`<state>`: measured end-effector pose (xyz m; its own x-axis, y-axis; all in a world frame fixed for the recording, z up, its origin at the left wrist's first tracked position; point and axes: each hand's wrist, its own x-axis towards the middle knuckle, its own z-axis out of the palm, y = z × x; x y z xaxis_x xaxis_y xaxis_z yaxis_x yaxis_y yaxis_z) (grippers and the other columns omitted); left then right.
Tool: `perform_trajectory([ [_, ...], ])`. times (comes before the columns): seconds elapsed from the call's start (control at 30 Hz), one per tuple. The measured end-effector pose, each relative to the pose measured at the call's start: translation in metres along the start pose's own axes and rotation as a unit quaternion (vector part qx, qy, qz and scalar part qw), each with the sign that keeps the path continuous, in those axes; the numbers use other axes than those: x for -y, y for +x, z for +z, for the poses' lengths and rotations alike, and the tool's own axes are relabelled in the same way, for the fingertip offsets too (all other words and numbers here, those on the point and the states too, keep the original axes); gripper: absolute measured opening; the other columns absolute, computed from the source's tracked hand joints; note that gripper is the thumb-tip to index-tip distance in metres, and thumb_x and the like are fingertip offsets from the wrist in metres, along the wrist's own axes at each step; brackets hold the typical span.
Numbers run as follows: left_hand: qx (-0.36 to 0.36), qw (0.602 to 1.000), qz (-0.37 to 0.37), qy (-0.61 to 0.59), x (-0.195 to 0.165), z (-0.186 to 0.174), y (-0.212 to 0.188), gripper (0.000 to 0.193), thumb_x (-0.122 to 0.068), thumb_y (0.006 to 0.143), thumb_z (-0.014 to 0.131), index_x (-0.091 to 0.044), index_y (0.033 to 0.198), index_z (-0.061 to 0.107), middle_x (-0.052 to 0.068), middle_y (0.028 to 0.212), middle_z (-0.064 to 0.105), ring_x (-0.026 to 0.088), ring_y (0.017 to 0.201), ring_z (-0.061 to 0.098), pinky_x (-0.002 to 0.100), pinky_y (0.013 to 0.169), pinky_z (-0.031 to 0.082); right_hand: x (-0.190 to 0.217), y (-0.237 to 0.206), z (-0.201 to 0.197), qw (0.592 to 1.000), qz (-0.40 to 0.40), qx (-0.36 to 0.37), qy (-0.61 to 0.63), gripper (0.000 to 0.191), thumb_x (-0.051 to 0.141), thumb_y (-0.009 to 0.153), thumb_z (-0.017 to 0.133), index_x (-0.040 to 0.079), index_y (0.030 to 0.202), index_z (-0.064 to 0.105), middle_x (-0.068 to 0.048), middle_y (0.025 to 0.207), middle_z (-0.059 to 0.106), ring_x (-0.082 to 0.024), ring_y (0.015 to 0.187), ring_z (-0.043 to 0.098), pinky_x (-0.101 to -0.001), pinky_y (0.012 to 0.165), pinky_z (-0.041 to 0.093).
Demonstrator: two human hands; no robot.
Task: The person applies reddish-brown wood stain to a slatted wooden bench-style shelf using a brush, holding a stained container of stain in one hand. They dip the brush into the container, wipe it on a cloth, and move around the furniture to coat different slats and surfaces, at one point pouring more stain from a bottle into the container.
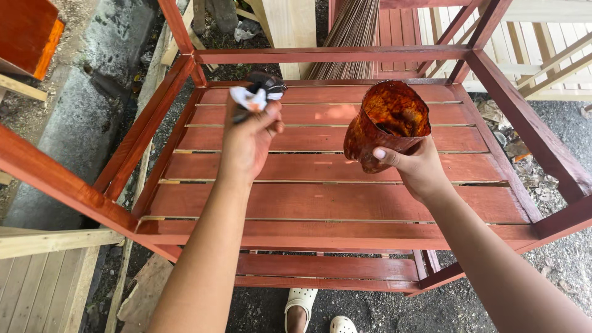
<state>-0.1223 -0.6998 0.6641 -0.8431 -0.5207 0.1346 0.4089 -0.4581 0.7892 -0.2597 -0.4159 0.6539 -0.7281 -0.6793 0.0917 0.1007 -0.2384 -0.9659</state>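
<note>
My left hand (246,145) is closed around a small stained cloth (258,94), white with dark smears, held above the slatted shelf. My right hand (418,165) grips a cut-open plastic container (387,123) coated inside with reddish-brown stain, tilted with its mouth toward me. Both hands hover over a red-brown stained wooden frame (333,55) with a slatted top shelf (333,200) and a lower slat shelf (327,268).
Unpainted pale wooden boards and frames (542,43) lie at the back right, more boards (37,290) at the lower left. A concrete strip (92,86) runs along the left. My feet in white sandals (302,308) stand on gravel under the frame.
</note>
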Motion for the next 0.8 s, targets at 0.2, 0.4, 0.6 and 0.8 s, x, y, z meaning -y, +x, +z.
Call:
perform_trajectory([
  [0.2, 0.069, 0.987, -0.141, 0.034, 0.009, -0.050, 0.015, 0.042, -0.019, 0.096, 0.071, -0.012, 0.129, 0.045, 0.008, 0.114, 0.058, 0.020, 0.096, 0.060, 0.041, 0.082, 0.057, -0.016, 0.012, 0.004, 1.000, -0.005, -0.011, 0.002, 0.075, 0.012, 0.082, 0.086, 0.005, 0.146, 0.048, -0.008, 0.142, 0.060, -0.022, 0.133, 0.058, -0.0420, 0.114, 0.049],
  [0.4, -0.207, 0.806, -0.157, 0.531, 0.020, -0.121, 0.058, 0.030, 0.002, 0.094, 0.054, -0.010, 0.120, 0.043, 0.015, 0.108, 0.064, 0.034, 0.077, 0.073, 0.054, 0.066, 0.056, -0.040, 0.027, 0.010, 1.000, -0.010, -0.022, -0.016, 0.075, 0.009, 0.083, 0.085, 0.006, 0.147, 0.046, -0.007, 0.143, 0.059, -0.022, 0.135, 0.056, -0.0418, 0.116, 0.047],
  [0.6, -0.218, 0.683, 0.021, 0.697, 0.032, -0.198, 0.119, 0.042, -0.010, 0.083, 0.077, 0.005, 0.115, 0.053, 0.029, 0.106, 0.070, 0.043, 0.094, 0.072, 0.047, 0.080, 0.057, -0.050, 0.040, 0.015, 0.998, -0.008, -0.023, -0.060, 0.073, 0.010, 0.082, 0.085, 0.005, 0.144, 0.049, -0.007, 0.140, 0.062, -0.021, 0.133, 0.058, -0.0413, 0.117, 0.047],
  [0.8, -0.242, 0.691, -0.026, 0.681, 0.034, -0.219, 0.137, 0.017, -0.006, 0.086, 0.067, 0.002, 0.101, 0.070, 0.028, 0.098, 0.071, 0.043, 0.095, 0.071, 0.048, 0.079, 0.056, -0.050, 0.040, 0.010, 0.997, 0.003, -0.049, -0.067, 0.075, 0.010, 0.079, 0.087, 0.005, 0.144, 0.048, -0.006, 0.140, 0.062, -0.020, 0.133, 0.059, -0.0404, 0.116, 0.047],
])
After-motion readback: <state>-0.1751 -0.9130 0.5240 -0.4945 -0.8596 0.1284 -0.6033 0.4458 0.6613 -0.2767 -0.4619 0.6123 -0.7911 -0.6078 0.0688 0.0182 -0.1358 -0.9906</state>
